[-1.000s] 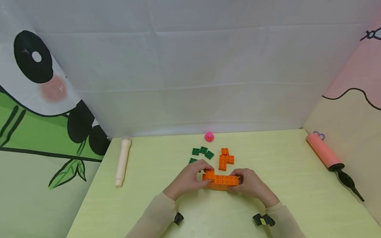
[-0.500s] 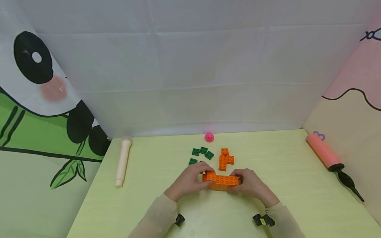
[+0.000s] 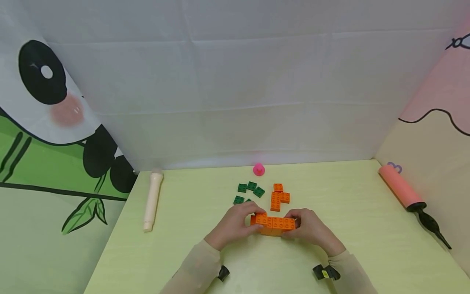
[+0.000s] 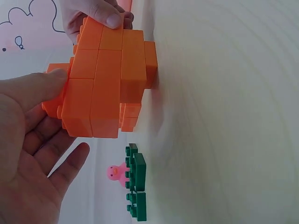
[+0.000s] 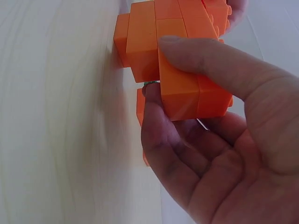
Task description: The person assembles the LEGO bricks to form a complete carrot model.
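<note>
Between the two hands is a stepped build of joined orange toy bricks (image 3: 277,223), narrow at its base and wider above. My left hand (image 3: 235,223) pinches an orange toy brick (image 4: 53,103) on top of its left end, thumb in front and fingers behind. At the other end my right hand (image 3: 313,229) grips the build, its thumb (image 5: 175,49) on the near face and fingers curled behind and under. In the left wrist view the build (image 4: 106,88) stands over the table on its narrow lower bricks. The left fingertips are partly hidden behind it.
Several green bricks (image 3: 242,188) lie beyond the left hand. Loose orange bricks (image 3: 276,200) lie behind the build. A pink duck toy (image 3: 258,169) sits at the table's back edge, a pale stick (image 3: 152,202) at left, a pink hand pump (image 3: 402,188) at right.
The left hand has lowered slightly, and the brick it pinches sits lower on the build's left end. The right hand keeps its grip and has hardly moved.
</note>
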Available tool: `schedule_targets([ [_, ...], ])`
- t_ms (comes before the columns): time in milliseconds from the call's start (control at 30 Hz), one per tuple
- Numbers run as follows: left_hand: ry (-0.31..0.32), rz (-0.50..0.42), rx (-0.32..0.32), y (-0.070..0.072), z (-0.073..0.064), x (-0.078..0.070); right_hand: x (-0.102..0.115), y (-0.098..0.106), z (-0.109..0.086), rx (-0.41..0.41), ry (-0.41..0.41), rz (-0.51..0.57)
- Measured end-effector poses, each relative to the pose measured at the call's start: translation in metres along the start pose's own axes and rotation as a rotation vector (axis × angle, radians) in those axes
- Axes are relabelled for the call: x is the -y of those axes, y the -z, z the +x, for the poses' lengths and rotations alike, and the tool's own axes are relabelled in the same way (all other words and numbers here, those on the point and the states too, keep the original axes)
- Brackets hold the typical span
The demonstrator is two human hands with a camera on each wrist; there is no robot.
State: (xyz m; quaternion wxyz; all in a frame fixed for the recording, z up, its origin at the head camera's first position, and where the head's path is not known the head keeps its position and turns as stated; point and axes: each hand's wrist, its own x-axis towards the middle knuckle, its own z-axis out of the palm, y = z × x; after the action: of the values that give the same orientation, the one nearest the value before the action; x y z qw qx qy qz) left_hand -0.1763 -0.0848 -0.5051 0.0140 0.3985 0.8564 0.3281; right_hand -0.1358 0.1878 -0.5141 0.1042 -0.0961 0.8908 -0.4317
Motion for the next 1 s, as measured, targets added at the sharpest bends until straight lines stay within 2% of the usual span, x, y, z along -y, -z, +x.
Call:
schedule_targets([
  [300, 0.021, -0.037, 0.008, -0.002, 0.0, 0.001, -0.002, -0.001, -0.001, -0.004, 0.009, 0.02],
  [567, 0.039, 0.025, 0.085, 0.008, 0.006, -0.002, -0.002, -0.002, 0.0, -0.006, 0.027, 0.023],
  [867, 0.141, 0.054, 0.121, 0.011, 0.011, -0.012, -0.001, -0.001, 0.001, -0.009, 0.008, 0.02],
  [1000, 0.155, 0.102, 0.132, 0.011, 0.011, -0.016, -0.003, 0.0, 0.001, -0.007, 0.012, 0.013],
])
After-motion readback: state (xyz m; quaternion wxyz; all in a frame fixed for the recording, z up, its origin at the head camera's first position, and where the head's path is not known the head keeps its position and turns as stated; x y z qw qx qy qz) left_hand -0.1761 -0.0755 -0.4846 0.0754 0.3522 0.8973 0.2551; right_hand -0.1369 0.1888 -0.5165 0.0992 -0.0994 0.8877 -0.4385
